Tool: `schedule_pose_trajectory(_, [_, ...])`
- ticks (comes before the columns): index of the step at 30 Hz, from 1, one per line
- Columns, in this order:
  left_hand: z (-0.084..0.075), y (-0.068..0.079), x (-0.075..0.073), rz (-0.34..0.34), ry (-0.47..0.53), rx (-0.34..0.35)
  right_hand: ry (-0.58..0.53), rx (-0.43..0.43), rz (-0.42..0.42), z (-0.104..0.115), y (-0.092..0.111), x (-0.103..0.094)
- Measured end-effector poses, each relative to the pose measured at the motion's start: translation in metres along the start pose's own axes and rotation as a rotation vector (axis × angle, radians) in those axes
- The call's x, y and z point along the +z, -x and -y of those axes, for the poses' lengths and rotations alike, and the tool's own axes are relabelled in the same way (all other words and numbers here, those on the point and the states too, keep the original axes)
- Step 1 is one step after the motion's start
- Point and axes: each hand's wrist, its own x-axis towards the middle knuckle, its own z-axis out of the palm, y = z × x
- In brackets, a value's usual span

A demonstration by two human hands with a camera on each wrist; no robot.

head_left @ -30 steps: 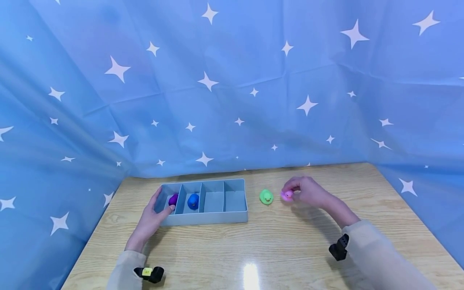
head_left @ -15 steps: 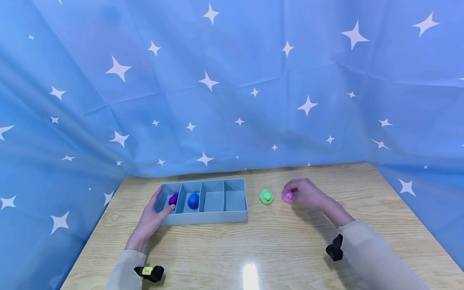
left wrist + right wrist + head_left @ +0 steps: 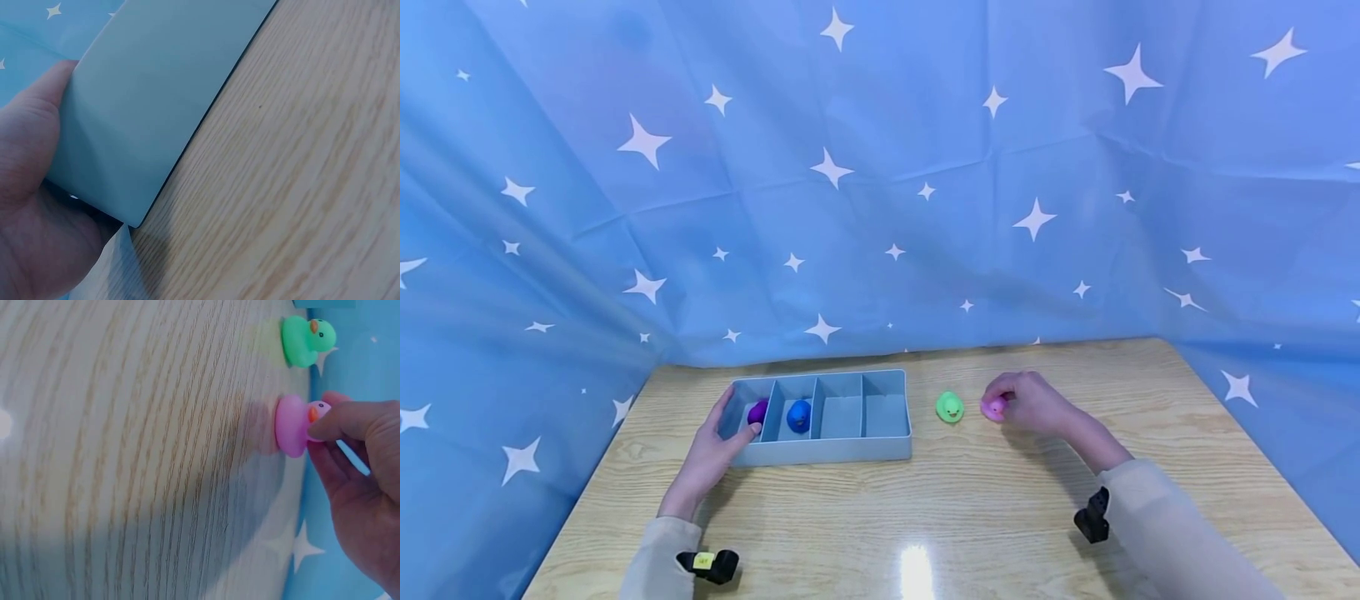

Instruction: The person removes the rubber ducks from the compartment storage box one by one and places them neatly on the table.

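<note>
My left hand [image 3: 709, 452] grips the left end of a grey-blue divided box [image 3: 835, 452], its thumb over the front rim. In the left wrist view the box wall [image 3: 150, 94] hides most of the fingers. A purple toy [image 3: 757, 412], partly hidden, lies in the leftmost compartment. Beside it, in the second one, sits a blue rubber duck [image 3: 799, 417]. My right hand [image 3: 1041, 406] pinches a pink rubber duck [image 3: 291, 428] by the head, its base on or very near the table. Between box and pink duck stands a green rubber duck [image 3: 950, 407], touched by neither hand.
The wooden table [image 3: 835, 525] carries everything, with a bright light reflection near its front. A blue star-patterned cloth [image 3: 880, 208] hangs behind the table and along both sides. Black cameras sit on both wrists, the right camera [image 3: 1092, 515] close above the table.
The right hand has settled slightly lower over the pink duck, its forearm shifting a little left. The left hand, the box and the green duck stay in place.
</note>
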Motion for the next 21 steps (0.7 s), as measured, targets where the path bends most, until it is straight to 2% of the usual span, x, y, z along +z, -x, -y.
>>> schedule_pose_trajectory(7, [0.0, 0.0, -0.001, 0.003, 0.007, 0.0, 0.023, -0.029, -0.006, 0.001, 0.0, 0.0])
schedule_pose_trajectory(10, [-0.001, 0.0, -0.001, 0.002, 0.009, 0.002, -0.002, -0.033, -0.006, 0.002, -0.001, -0.001])
schedule_pose_trajectory(17, [-0.001, 0.0, 0.0, 0.002, 0.01, -0.002, -0.056, 0.018, -0.023, 0.01, -0.006, -0.006])
schedule_pose_trajectory(21, [-0.001, 0.0, 0.0, 0.001, 0.006, -0.001, -0.073, 0.001, -0.044, 0.018, -0.013, -0.005])
